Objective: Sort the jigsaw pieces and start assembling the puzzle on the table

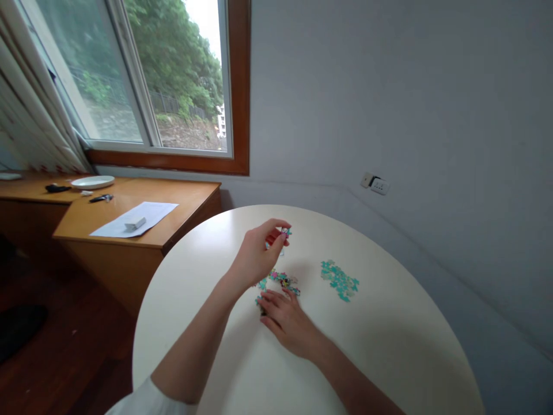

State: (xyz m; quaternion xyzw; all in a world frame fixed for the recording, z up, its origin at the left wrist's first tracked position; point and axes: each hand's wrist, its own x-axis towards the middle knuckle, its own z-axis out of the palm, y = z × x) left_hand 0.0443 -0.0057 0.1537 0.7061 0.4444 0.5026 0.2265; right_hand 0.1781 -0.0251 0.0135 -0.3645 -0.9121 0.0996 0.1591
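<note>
My left hand [258, 249] is raised above the white round table [181, 311], thumb and fingers pinching a small puzzle piece [286, 232] with pink and teal on it. Below and to its right, my right hand [288, 323] lies low over the table, fingers stretched out at the near side of a cluster of multicoloured puzzle pieces [276, 276]. Its fingertips touch or cover some of them. To the right, a patch of teal puzzle pieces [340, 280] lies apart from both hands. Behind the left hand, a pale-blue item [281, 252] is partly hidden.
A wooden desk [199, 196] stands at the left under the window, bearing a white plate [93, 182], a sheet of paper [159, 212] with a small white box [135, 223], and a dark object [101, 197]. Behind the table, the wall [389, 86] carries a socket [380, 185].
</note>
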